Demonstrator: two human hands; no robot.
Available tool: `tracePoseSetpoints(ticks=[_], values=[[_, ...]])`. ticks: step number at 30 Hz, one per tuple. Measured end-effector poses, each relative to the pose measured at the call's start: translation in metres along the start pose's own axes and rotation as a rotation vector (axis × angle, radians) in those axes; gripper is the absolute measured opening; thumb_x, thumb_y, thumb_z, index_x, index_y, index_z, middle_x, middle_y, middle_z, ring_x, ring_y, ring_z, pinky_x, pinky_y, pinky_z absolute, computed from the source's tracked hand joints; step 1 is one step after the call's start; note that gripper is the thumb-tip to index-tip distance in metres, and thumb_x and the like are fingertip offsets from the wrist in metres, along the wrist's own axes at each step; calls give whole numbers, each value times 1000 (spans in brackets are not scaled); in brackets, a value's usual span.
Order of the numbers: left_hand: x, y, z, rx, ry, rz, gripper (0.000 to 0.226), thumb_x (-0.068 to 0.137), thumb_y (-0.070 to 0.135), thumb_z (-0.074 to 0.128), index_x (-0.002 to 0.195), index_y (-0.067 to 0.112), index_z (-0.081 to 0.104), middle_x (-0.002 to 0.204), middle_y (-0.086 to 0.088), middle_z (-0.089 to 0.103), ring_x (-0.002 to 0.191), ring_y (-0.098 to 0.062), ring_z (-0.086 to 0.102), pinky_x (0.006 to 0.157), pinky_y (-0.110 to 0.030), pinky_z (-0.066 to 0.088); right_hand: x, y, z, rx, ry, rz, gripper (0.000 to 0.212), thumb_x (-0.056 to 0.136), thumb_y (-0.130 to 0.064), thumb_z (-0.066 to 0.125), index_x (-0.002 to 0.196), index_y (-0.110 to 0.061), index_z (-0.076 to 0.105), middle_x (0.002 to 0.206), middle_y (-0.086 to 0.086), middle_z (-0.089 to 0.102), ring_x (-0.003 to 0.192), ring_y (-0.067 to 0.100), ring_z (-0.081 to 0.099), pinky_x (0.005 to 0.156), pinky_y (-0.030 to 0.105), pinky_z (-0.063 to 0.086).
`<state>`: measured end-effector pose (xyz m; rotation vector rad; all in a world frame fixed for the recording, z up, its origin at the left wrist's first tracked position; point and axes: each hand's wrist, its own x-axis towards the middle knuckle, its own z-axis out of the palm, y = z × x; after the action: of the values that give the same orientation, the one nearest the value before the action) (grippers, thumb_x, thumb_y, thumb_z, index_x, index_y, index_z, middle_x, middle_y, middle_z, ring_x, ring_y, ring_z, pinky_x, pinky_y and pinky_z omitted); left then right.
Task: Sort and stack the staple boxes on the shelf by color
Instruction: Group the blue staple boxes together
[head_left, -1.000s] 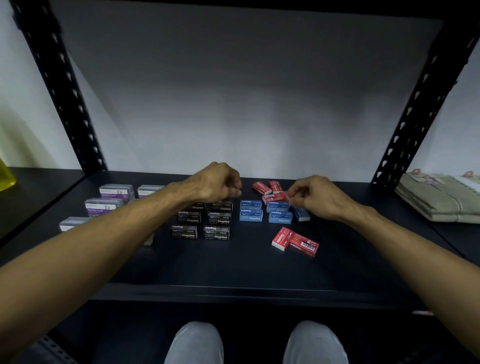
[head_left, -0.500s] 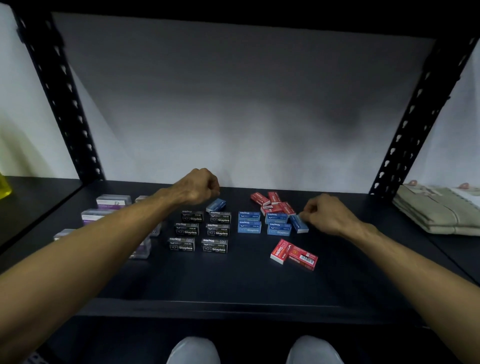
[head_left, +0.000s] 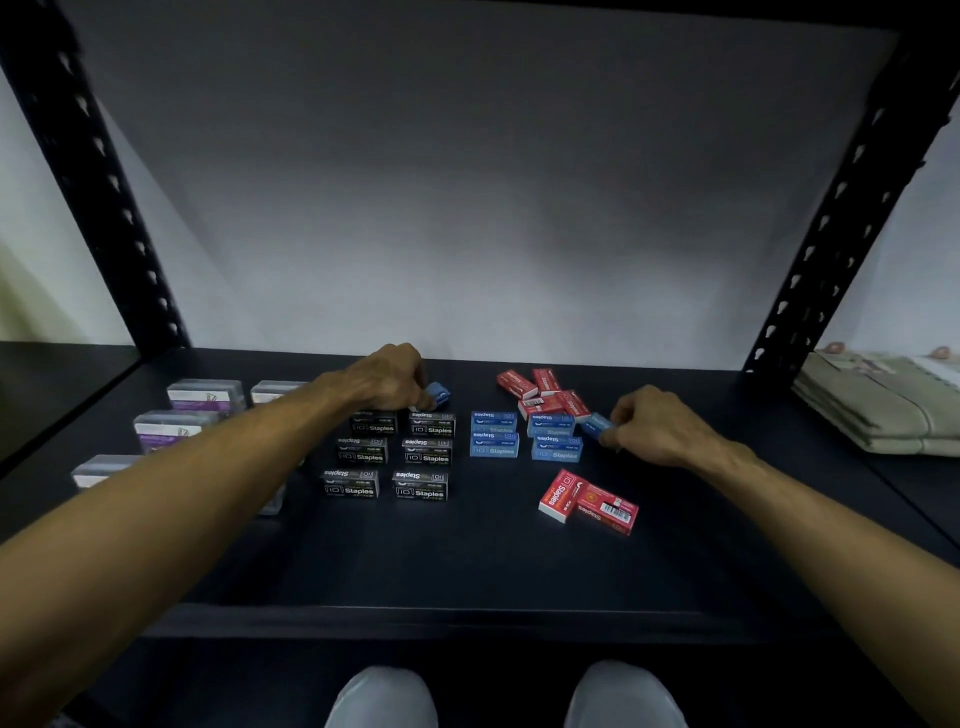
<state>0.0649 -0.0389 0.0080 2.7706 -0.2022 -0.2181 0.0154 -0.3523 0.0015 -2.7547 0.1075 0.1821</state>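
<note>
Now both hands are busy at the back of the shelf (head_left: 467, 561): the left hand (head_left: 387, 382) has its fingers pinched on a blue staple box (head_left: 437, 392) behind the black boxes (head_left: 395, 454), and the right hand (head_left: 652, 423) has fingers clamped on another blue box (head_left: 597, 425) beside the blue stacks (head_left: 524, 436). Red boxes (head_left: 589, 501) lie loose toward the front and back. These little cartons look stiff and dense; gripping the long sides should hold them square.
</note>
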Motion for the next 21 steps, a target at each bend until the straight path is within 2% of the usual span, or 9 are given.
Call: tracePoseSetpoints(ticks=[4,7,9,13,18,21], values=[[0,2,2,14,57,45,25,82,17,76,98,18,58,101,0,62,90,-17,60,68,-25,44,-1,1,-1,18,33,-31,27,80,-26,78,98,-19,59,102,1,63,87,14,61,69,27,49],[0,-1,3,-51,59,60,28,80,13,78,99,18,58,101,1,61,92,-17,60,73,-25,46,-4,4,0,41,60,-52,29,79,-19,79,97,-19,57,104,1,62,86,13,59,64,24,46],[-4,-2,0,-103,58,66,28,81,12,77,104,16,61,101,3,62,92,-16,60,76,-24,46,-6,7,0,63,70,-56,30,80,-16,78,103,-18,58,109,3,63,91,14,60,70,24,48],[-13,-2,-12,-152,60,98,25,83,10,75,106,14,69,94,3,68,84,-11,61,66,-19,44,-13,11,-5,83,96,-64,31,84,-14,75,112,-16,64,118,7,65,101,18,62,81,28,50],[-28,8,-29,-205,5,156,24,83,8,75,105,15,73,95,-2,75,92,-20,69,87,-32,54,-23,11,-16,90,138,-91,28,85,-14,73,112,-17,67,117,6,67,100,19,63,87,32,53],[-38,19,-38,-234,-28,205,26,82,4,74,106,14,74,94,-1,76,93,-19,70,91,-34,54,-30,7,-21,101,160,-121,27,85,-14,73,111,-16,67,114,5,68,97,17,63,85,31,52]])
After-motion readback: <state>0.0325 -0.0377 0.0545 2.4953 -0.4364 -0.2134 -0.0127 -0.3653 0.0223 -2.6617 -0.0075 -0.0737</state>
